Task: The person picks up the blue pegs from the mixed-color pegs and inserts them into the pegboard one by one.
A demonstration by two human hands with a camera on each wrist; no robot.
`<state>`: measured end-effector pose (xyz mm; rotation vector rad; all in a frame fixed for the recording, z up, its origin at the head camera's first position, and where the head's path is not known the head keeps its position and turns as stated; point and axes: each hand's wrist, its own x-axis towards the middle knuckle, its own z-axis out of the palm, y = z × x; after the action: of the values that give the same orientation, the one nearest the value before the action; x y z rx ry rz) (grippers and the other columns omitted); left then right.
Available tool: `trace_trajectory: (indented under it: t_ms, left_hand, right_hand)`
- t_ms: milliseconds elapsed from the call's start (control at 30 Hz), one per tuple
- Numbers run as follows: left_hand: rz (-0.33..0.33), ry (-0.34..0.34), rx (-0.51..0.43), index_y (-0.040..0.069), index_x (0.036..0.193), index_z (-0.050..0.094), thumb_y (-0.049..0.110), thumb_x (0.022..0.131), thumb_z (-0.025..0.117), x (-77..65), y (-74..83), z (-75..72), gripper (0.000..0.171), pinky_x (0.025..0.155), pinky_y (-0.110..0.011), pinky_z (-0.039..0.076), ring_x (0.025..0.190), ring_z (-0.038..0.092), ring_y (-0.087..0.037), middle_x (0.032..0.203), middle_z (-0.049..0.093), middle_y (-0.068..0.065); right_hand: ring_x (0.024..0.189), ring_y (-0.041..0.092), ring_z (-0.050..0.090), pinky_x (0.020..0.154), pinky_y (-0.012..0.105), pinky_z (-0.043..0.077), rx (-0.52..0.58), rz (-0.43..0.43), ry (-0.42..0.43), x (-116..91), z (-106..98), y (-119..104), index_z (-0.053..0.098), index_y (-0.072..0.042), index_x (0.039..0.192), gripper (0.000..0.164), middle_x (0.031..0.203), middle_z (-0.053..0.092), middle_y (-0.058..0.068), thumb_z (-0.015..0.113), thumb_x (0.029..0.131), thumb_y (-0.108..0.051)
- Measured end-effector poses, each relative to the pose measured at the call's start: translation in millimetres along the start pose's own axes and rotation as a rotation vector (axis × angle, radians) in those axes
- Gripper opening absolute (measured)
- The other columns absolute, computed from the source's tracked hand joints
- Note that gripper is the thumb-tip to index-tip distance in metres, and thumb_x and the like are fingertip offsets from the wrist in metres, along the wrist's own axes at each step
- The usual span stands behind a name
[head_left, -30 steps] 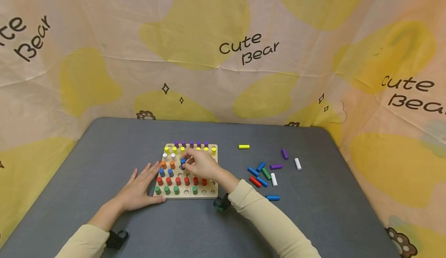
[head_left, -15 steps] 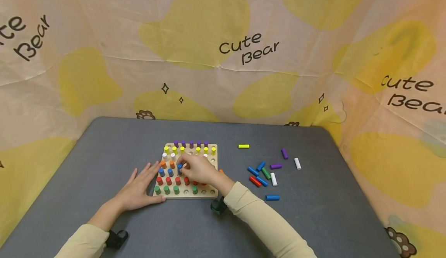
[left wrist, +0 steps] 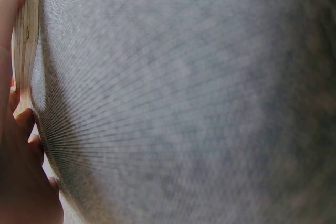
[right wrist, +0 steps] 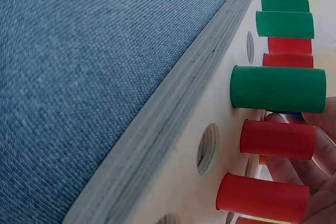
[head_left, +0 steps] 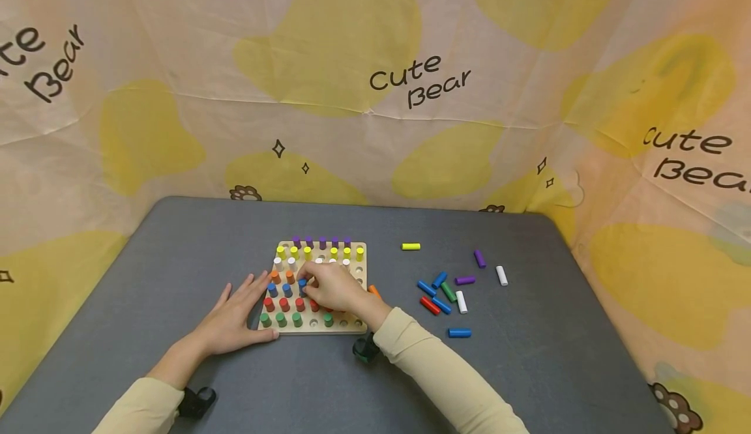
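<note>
Pinching one blue peg point(head_left: 302, 284), the right hand point(head_left: 334, 285) stood at the third place in the blue row of the wooden pegboard point(head_left: 312, 332); the left hand point(head_left: 237, 323), fingers extended, touched its left side. Step, as judged, was seating; next move probably called for downward pressure. Loose pegs point(head_left: 459, 333) lay rightward on the bench point(head_left: 563, 356).

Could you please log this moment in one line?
Right hand: pinches blue peg at board; left hand: touches board edge; loose pegs: on table

Long cream sleeves point(head_left: 448, 370), black wrist-worn devices point(head_left: 190, 404), one seemingly green-edged
</note>
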<state>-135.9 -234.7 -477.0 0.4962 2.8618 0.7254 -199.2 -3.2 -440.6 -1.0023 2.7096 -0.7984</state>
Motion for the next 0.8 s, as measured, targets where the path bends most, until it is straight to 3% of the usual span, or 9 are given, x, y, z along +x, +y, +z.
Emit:
trace_trajectory:
  t_ms: [800]
  left_hand:
    - [0.003, 0.008, -0.006, 0.015, 0.148, 0.02, 0.068, 0.067, 0.065, -0.5, -0.7, 1.2, 0.107, 0.107, -0.061, -0.001, 0.14, 0.012, -0.037, 0.153, 0.019, -0.011]
  right_hand:
    - [0.079, -0.004, 0.06, 0.064, 0.01, 0.044, 0.002, 0.006, -0.034, -1.2, -1.0, -3.0, 0.066, -0.018, 0.103, 0.015, 0.094, 0.068, -0.009, 0.062, 0.088, -0.02]
